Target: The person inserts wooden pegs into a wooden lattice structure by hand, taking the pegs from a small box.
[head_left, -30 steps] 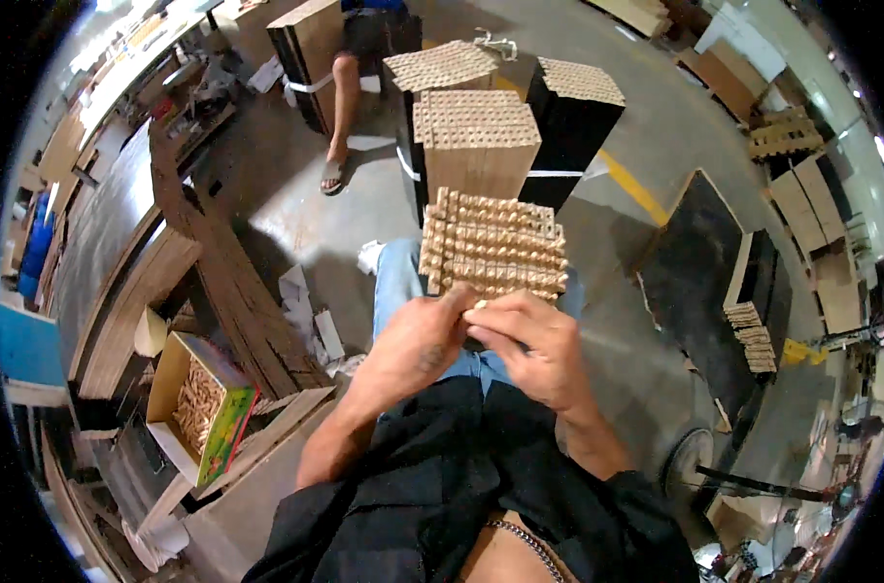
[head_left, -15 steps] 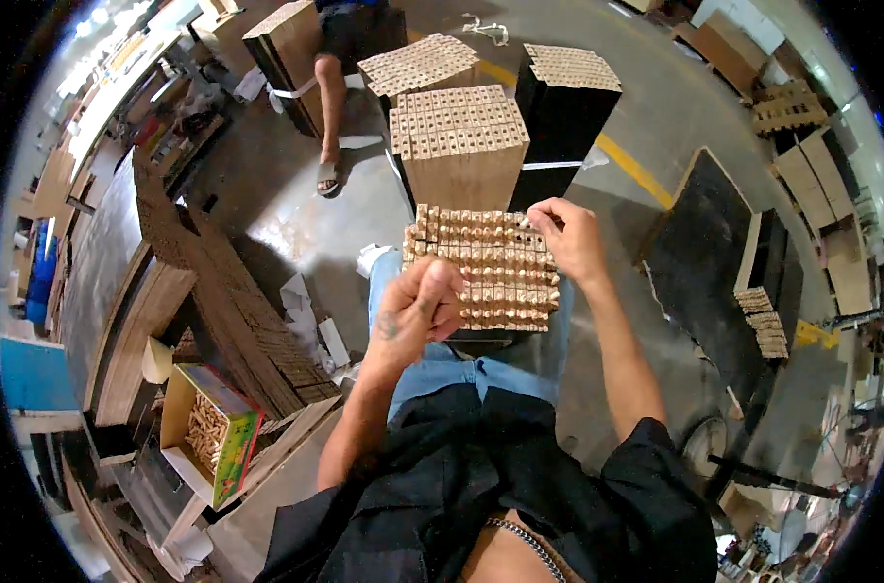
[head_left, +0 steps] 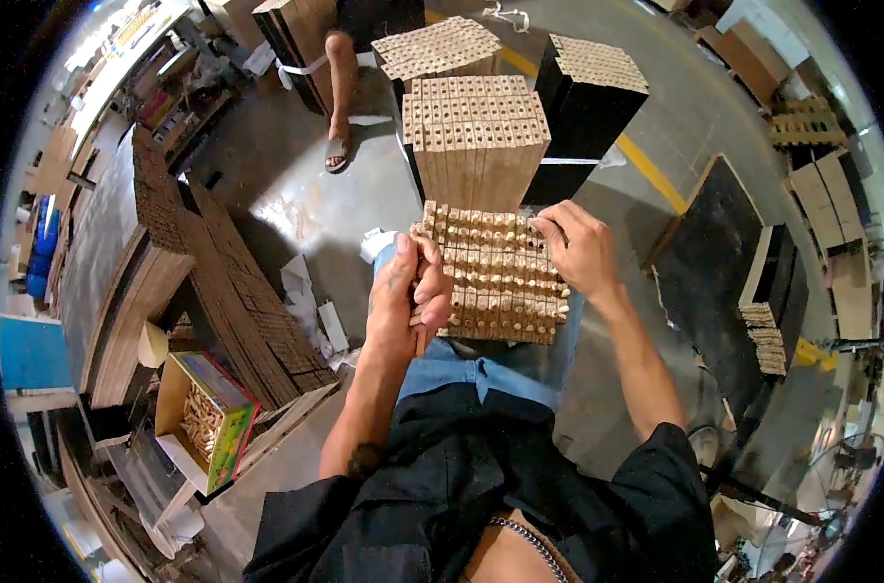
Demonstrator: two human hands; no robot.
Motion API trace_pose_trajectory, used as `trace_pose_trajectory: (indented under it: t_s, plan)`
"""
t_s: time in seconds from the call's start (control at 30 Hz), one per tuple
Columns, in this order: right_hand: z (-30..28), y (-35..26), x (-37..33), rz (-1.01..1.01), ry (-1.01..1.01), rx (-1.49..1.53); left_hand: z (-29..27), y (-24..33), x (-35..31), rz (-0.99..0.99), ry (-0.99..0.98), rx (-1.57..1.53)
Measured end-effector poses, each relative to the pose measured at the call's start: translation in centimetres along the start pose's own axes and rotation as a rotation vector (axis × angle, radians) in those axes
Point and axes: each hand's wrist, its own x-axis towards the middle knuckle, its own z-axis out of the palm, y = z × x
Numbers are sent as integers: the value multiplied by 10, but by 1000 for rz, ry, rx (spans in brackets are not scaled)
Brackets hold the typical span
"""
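In front of my lap stands a bundle of drilled wooden strips (head_left: pixel 500 296), its top face set with rows of short wooden dowels that stick up. My left hand (head_left: pixel 410 294) is closed in a fist beside the bundle's left side; a few wooden dowels (head_left: pixel 420 335) show at its lower edge. At the bundle's far right corner my right hand (head_left: pixel 580 251) pinches with thumb and forefinger over the end of the farthest rows. Whatever is between those fingertips is too small to make out.
Beyond the bundle stand several stacks of drilled boards (head_left: pixel 476 146). At my left a cardboard box (head_left: pixel 185 452) holds loose dowels, next to piled dark boards (head_left: pixel 233 291). A black panel (head_left: pixel 704 262) lies on the right. Another person's leg (head_left: pixel 340 92) shows at the far left.
My left hand has turned and drawn slightly left and nearer, showing dowels at its lower edge. My right hand stays pinched at the far right corner. The whole view has shifted a little.
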Motion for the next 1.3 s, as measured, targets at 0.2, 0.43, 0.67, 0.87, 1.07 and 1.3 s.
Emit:
trace_pose_trajectory:
  t_s: [0.2, 0.43, 0.67, 0.87, 1.07, 1.3]
  plan:
    - [7, 2, -1, -22, 51, 52, 1, -8, 5, -2, 38, -27]
    - [0, 0, -1, -58, -36, -63, -3, -10, 10, 14, 23, -93]
    - [-2, -2, 16, -82, -204, -221, 3, -11, 14, 5, 46, -214]
    - [-1, -6, 12, -32, -272, -234, 9, -13, 15, -40, -40, -347]
    - [-14, -86, -15, -157, -3, -22, 10, -14, 21, -31, 83, -509]
    - [-18, -123, -35, -352, -183, 296, 14, -31, 13, -37, 145, -414]
